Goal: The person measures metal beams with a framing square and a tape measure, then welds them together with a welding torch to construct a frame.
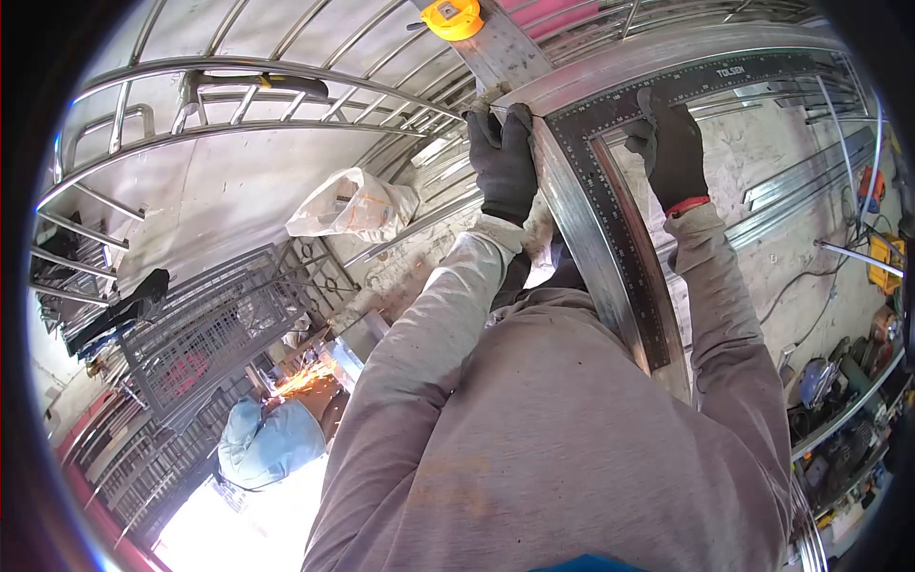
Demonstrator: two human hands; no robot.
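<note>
A black L-shaped square marked TOLSEN (593,176) lies along the corner where two metal tubes (564,191) meet. My left hand (503,164), in a dark glove, is at the outer side of that corner, its fingertips closed on the tube's edge. Inside the corner, my right hand (673,151), also gloved, has its fingers at the inner edge of the square's upper arm, bent round it. A yellow tape measure (452,17) rests on a flat metal bar (500,48) above the corner.
A hammer (257,82) lies across the curved metal railing (238,65) at upper left. Below are a plastic bag (355,205) and mesh panels (219,329). Another person (272,440) works at lower left amid orange sparks. Tools and cables (829,377) lie at right.
</note>
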